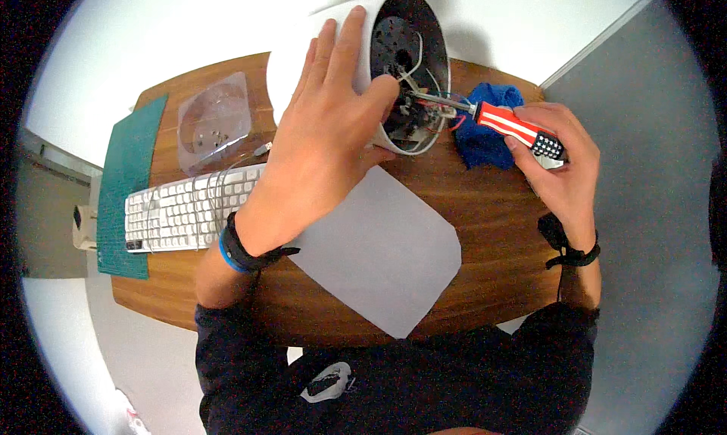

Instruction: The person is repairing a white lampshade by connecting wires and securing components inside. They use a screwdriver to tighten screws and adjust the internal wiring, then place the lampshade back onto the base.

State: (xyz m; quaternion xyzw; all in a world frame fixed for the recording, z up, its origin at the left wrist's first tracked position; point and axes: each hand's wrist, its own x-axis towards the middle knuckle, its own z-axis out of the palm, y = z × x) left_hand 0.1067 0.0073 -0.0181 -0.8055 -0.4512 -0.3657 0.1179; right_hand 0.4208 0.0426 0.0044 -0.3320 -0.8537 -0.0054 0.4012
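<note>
A white cylindrical device (295, 53) lies on its side at the back, its open end showing a dark interior with loose wires (447, 113). My left hand (322, 140) grips it, fingers spread over the white shell and thumb curled at the opening. My right hand (568, 159) holds a screwdriver (515, 126) with a red-and-white striped, starred handle; its shaft reaches into the opening near my left thumb, and the tip's exact contact is unclear. Crumpled blue cloth (485, 151) sits behind the handle, beside the device.
On the wooden table (515, 261) are a grey sheet (386, 261), a white keyboard (170, 215) with a cable across it, a clear plastic tray (216, 109) holding small parts, and a green cutting mat (121, 162). White wall behind; grey panel (636, 170) at right.
</note>
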